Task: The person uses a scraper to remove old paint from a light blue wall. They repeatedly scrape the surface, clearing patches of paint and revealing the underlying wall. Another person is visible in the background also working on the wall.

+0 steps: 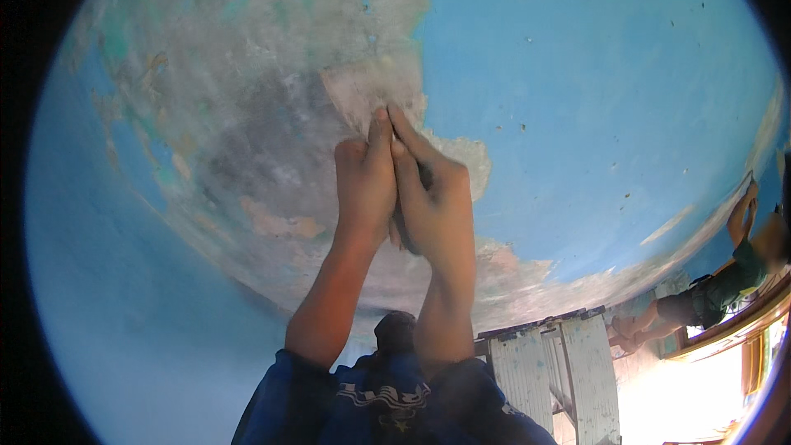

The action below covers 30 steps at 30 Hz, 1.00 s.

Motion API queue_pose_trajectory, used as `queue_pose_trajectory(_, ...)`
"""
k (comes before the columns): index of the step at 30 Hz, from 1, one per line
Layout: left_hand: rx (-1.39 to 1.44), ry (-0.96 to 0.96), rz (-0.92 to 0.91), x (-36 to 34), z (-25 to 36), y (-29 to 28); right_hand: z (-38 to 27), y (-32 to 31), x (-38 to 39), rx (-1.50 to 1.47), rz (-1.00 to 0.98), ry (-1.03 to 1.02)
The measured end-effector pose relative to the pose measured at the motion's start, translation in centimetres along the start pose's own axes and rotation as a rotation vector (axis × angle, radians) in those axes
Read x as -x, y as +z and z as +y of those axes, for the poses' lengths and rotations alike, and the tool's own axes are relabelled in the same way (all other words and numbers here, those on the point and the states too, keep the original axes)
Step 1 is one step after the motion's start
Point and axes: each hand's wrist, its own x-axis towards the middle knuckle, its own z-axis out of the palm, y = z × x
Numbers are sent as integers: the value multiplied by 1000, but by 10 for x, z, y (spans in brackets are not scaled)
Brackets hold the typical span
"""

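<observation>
My left hand and my right hand are raised in front of me and pressed together against a wall. Both have their fingers closed, with thumbs and forefingers pointing up. Whatever they grip is hidden between the palms and fingers; I cannot make it out. Just above the fingertips is a pale wedge-shaped patch, lighter than the grey around it. Bare grey plaster spreads to the left of my hands. Blue paint with a ragged edge covers the wall to their right.
Below on the right stands a worn, white-painted wooden piece with slats. At the far right another person in dark clothes reaches up to the wall. Bright light comes from an opening at the lower right.
</observation>
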Motion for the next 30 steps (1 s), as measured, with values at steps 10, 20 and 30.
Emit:
queue_pose_trajectory(10,5,111,-28,-8,-2,4,9,0,-10,62,20,-108)
queue_pose_trajectory(20,18,25,0,-10,5,4,2,2,-6,-14,7,-28)
queue_pose_trajectory(30,28,37,-29,-9,17,12,-18,-6,-13,39,23,-26)
